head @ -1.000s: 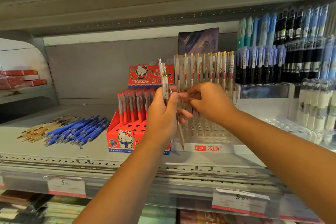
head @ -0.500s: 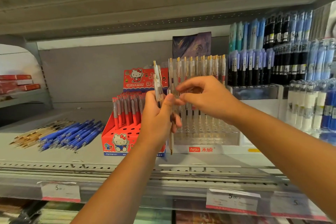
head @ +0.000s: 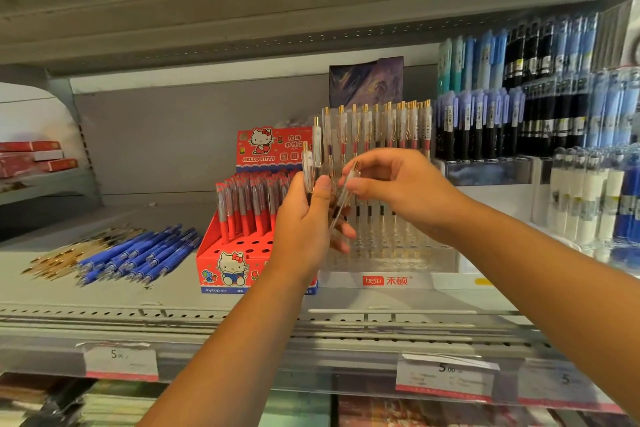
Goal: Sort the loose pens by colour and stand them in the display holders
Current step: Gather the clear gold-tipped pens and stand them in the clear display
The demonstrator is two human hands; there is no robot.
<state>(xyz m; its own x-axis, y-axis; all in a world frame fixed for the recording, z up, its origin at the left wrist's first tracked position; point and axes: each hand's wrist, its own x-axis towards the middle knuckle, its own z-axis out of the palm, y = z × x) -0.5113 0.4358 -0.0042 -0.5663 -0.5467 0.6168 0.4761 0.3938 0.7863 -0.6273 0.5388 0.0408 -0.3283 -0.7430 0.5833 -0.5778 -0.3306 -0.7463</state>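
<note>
My left hand grips a small bunch of clear pens with gold clips, their tops sticking up above my thumb. My right hand pinches one clear pen that slants down past my left fingers. Both hands are in front of the clear tiered holder, whose back rows hold several clear gold-clip pens. To its left stands the red Hello Kitty holder with red pens. Loose blue pens and loose gold-tinted pens lie flat on the shelf at left.
A grey shelf with price tags along its front edge carries everything. Racks of black, blue and white pens fill the right side. Red boxes sit on the neighbouring shelf at far left. Another shelf hangs close overhead.
My right hand has drawn one clear pen out of the bunch in my left hand and now holds it slanted. The view has shifted slightly.
</note>
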